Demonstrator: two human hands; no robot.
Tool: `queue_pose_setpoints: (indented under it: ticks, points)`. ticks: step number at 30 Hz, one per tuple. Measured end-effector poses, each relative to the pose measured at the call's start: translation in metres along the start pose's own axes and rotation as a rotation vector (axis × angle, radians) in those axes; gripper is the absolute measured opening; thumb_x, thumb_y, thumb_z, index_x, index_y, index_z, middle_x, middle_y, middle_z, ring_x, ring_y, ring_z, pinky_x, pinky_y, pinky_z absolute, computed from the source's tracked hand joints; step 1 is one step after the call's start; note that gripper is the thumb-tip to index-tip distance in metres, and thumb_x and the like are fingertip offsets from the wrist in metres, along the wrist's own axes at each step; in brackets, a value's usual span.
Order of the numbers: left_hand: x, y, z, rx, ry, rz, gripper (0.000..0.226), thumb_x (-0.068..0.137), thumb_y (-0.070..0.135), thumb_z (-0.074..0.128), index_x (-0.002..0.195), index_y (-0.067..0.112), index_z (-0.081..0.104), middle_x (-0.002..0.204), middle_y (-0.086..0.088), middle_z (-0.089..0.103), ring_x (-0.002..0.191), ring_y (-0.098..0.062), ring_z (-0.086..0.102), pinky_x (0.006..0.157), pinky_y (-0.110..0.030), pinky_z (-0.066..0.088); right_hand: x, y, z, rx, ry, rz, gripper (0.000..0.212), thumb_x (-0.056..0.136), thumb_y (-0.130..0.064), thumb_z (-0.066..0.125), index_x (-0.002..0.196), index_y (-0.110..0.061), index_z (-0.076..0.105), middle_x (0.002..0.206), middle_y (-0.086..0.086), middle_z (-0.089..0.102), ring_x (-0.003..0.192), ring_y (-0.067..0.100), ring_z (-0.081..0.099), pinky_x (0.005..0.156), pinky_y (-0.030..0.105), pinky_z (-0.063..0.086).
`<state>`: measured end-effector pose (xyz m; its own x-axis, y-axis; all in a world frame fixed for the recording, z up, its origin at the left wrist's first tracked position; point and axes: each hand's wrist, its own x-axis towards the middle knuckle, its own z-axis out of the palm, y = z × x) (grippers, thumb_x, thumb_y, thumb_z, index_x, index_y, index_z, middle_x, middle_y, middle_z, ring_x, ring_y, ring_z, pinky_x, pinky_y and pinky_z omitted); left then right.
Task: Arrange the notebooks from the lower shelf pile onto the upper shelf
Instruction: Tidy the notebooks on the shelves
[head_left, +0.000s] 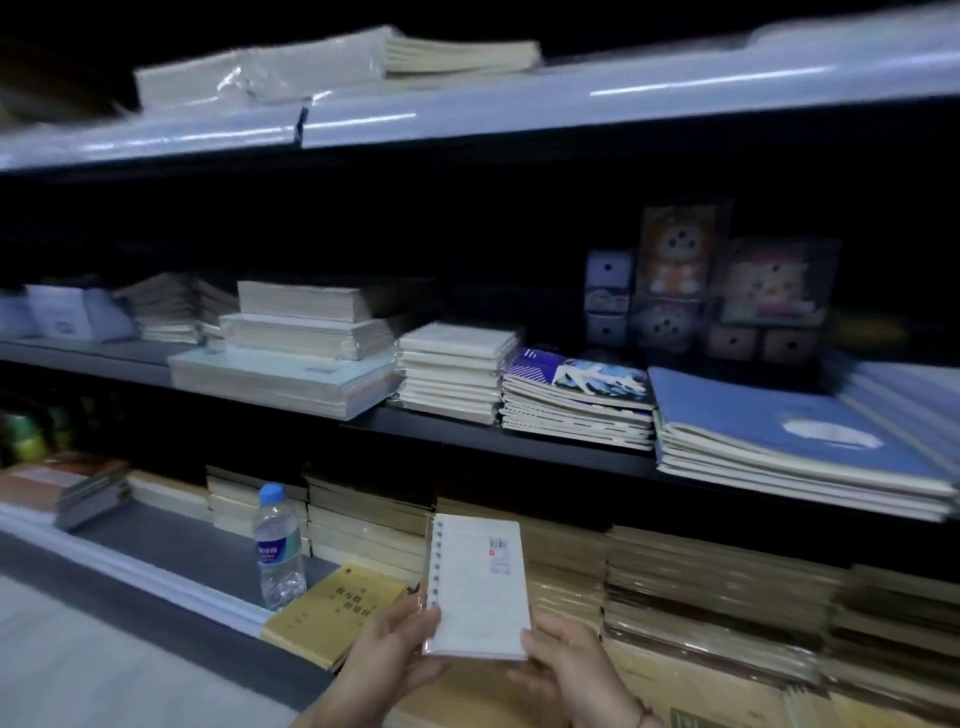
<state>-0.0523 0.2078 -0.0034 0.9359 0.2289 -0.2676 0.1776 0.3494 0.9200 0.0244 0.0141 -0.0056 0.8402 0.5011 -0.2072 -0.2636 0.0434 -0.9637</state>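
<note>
Head view: white spiral notebook w/ barcode sticker, held upright by both hands in front of the lower shelf pile of brown-edged notebooks; left hand pinches its lower-left corner, right hand grips its lower-right corner. Upper shelf carries a white stack, a patterned stack & a blue stack. Water bottle stands beside a yellow book at lower left

both hands hold a white spiral notebook upright.
</note>
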Motion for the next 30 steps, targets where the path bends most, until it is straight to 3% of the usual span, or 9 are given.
queue_pose_setpoints:
  ticks: [3,9,14,20,25,30]
  points:
    - [-0.014,0.016,0.01,0.077,-0.012,0.036,0.043,0.083,0.011,0.068,0.121,-0.004,0.054,0.107,-0.02,0.07,0.096,-0.038,0.069,0.069,-0.035,0.061,-0.018,-0.022,0.001,-0.006,-0.017,-0.032,0.021,0.089,0.002,0.059,0.103,-0.011,0.07,0.094,0.007,0.076,0.079,0.022,0.072,0.058,0.028,0.056]
    - [-0.051,0.045,0.028,0.165,0.042,0.132,0.066,0.059,0.023,0.086,0.114,0.0,0.057,0.111,-0.019,0.068,0.091,-0.04,0.07,0.084,-0.051,0.056,-0.047,-0.056,0.006,-0.036,-0.062,-0.058,0.023,0.088,0.002,0.062,0.104,-0.012,0.069,0.096,0.008,0.075,0.08,0.024,0.073,0.057,0.027,0.055]
    - [-0.077,0.059,0.028,0.082,-0.001,0.208,0.046,0.07,0.005,0.075,0.111,-0.003,0.056,0.104,-0.023,0.07,0.094,-0.044,0.068,0.084,-0.055,0.054,-0.061,-0.073,0.019,-0.042,-0.077,-0.108,0.027,0.086,0.005,0.062,0.11,-0.009,0.065,0.096,0.008,0.075,0.083,0.022,0.073,0.067,0.032,0.058]
    - [-0.095,0.082,0.02,0.067,0.047,0.292,0.041,0.078,0.005,0.069,0.114,-0.002,0.051,0.102,-0.02,0.072,0.094,-0.037,0.069,0.073,-0.043,0.059,-0.067,-0.097,0.04,-0.106,-0.128,-0.188,0.028,0.091,0.007,0.053,0.111,-0.011,0.062,0.09,0.0,0.075,0.074,0.009,0.069,0.062,0.024,0.056]
    - [-0.1,0.11,0.026,0.128,0.081,0.411,0.03,0.085,0.011,0.066,0.112,0.004,0.057,0.103,-0.012,0.073,0.095,-0.029,0.07,0.071,-0.035,0.059,-0.068,-0.123,0.052,-0.113,-0.123,-0.262,0.028,0.093,0.005,0.051,0.114,-0.012,0.06,0.1,0.006,0.073,0.078,0.013,0.07,0.064,0.022,0.056]
    - [-0.094,0.135,0.044,0.161,0.142,0.495,0.023,0.091,0.022,0.061,0.113,0.015,0.062,0.103,-0.005,0.072,0.091,-0.019,0.069,0.073,-0.031,0.057,-0.066,-0.151,0.053,-0.1,-0.095,-0.326,0.03,0.092,0.003,0.054,0.12,-0.008,0.059,0.105,0.008,0.072,0.095,0.02,0.069,0.071,0.025,0.057]
